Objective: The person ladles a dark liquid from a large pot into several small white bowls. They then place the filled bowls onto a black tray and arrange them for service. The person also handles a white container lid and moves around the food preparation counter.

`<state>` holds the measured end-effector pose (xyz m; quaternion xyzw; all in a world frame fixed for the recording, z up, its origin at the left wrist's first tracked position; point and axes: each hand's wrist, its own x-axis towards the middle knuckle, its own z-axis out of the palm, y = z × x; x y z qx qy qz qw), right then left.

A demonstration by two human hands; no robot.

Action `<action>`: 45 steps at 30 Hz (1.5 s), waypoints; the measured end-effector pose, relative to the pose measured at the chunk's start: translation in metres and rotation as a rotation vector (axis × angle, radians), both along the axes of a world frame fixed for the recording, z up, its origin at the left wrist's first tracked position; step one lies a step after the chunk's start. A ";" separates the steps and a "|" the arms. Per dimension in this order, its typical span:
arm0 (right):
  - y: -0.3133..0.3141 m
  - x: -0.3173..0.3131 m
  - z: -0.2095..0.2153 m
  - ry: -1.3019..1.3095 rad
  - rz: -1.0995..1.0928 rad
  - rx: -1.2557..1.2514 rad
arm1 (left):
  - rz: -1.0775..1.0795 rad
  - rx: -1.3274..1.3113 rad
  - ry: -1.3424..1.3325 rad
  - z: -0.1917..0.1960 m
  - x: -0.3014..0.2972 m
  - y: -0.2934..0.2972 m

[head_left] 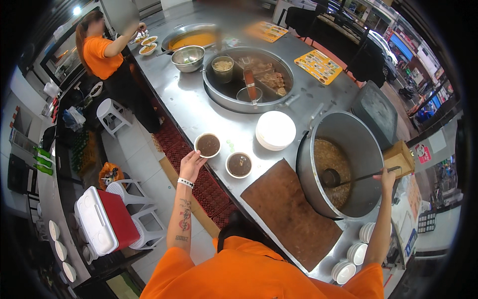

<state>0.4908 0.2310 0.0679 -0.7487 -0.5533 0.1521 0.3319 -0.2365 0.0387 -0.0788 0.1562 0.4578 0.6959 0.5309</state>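
Observation:
My left hand (191,166) grips the near edge of a small white bowl of dark brown soup (207,145) at the steel counter's left edge. Just right of it stands a second white bowl of dark soup (239,165), untouched, with small bits on its surface. On the right, my right hand (385,179) is closed round the long handle of a ladle (354,180). The ladle's dark cup hangs inside a tall metal pot (304,167), over or partly in brown broth (326,149); which, I cannot tell.
A brown mat (289,214) lies before me, with a stack of white plates (276,130) beyond. Farther off are a divided round vat (219,102), a metal bowl (188,58) and yellow menu sheets (318,67). White bowl stacks (356,253) stand lower right. Another person (102,57) works far left.

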 end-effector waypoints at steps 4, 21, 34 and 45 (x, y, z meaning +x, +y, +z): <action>-0.009 0.009 -0.002 0.024 -0.073 0.030 | 0.025 -0.031 -0.007 -0.009 -0.002 0.006; -0.035 -0.026 0.025 -0.023 -0.023 -0.103 | 0.116 -0.361 0.450 0.004 0.008 -0.021; -0.059 -0.038 0.044 0.053 0.100 -0.119 | -1.396 0.593 1.003 0.073 0.555 -0.137; -0.049 -0.018 0.049 0.100 0.134 -0.091 | -1.427 0.402 1.329 0.065 0.637 -0.144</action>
